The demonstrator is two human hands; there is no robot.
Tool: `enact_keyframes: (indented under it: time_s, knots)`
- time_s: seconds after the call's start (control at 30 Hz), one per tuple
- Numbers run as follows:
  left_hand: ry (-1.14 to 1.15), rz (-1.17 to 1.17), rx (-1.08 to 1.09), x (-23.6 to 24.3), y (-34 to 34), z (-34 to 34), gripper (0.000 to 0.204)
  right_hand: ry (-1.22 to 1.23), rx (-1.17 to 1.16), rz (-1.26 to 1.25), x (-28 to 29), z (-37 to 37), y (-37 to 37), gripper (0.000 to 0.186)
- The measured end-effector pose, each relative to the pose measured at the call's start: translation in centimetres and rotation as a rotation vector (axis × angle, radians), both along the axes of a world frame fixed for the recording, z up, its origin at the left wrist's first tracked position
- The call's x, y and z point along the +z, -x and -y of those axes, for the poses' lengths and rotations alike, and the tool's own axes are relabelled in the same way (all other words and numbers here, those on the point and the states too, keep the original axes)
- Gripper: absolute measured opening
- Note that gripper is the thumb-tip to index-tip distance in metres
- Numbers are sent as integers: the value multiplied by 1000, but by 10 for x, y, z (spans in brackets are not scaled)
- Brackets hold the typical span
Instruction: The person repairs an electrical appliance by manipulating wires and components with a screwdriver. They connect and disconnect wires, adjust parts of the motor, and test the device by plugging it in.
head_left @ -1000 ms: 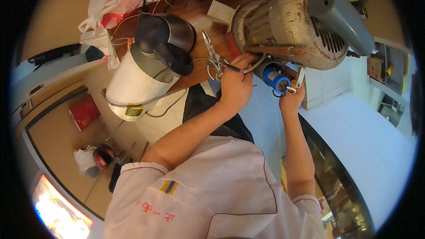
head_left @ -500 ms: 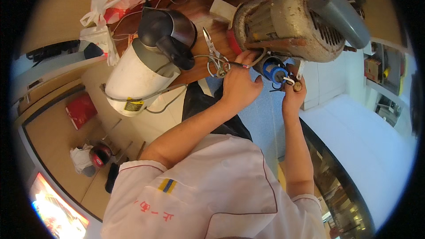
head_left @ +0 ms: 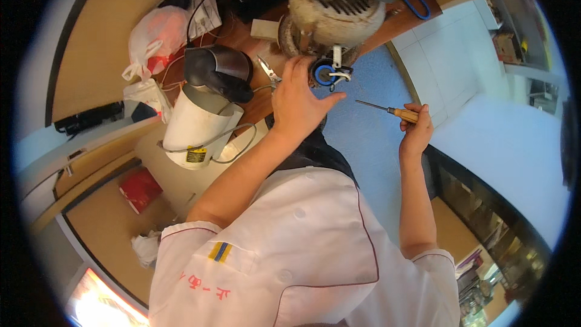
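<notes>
- Now holds the right hand (head_left: 415,134) well apart from the motor (head_left: 339,21), off to the right, with fingers curled round the handle of a screwdriver (head_left: 404,114), tip pointing left.
- Spreads the left hand (head_left: 296,104), thumb wide of the fingers, near the motor's near side; cannot tell whether anything lies under the fingertips.
- Leaves the blue cylinder (head_left: 325,74), just beside the motor's near side, free of the right hand: probably a break in the screwdriver work.
- Around, on the table (head_left: 257,107): dark kettle (head_left: 212,68) to the left, pale block (head_left: 265,29) farther off, plastic bag (head_left: 160,33) far left.
- In the way: scissors (head_left: 268,71) close to the left hand, partly hidden; grey cable (head_left: 244,125) looping by the white container (head_left: 196,124), near left, possibly a snag.
</notes>
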State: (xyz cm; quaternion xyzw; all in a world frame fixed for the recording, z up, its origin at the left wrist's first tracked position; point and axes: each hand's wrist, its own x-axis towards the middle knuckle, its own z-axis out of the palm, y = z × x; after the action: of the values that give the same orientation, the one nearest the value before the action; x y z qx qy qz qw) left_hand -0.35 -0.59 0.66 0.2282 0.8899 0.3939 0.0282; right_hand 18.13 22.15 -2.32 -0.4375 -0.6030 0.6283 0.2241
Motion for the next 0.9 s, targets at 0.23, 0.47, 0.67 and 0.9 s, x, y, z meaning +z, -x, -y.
enact_keyframes:
  time_s: [0.23,0.47,0.67,0.9]
  knots:
    - [156,-14,-21,11,-1,-15,67,406,-75,-355,6,3,-37,32]
    - [258,-57,-62,21,0,-29,55,627,87,-396,-8,19,-50,36]
    - [249,-116,-60,10,0,-29,53,700,252,-363,-10,31,-30,42]
    - [133,-140,-55,-6,-4,-24,58,632,370,-283,7,53,-10,37]
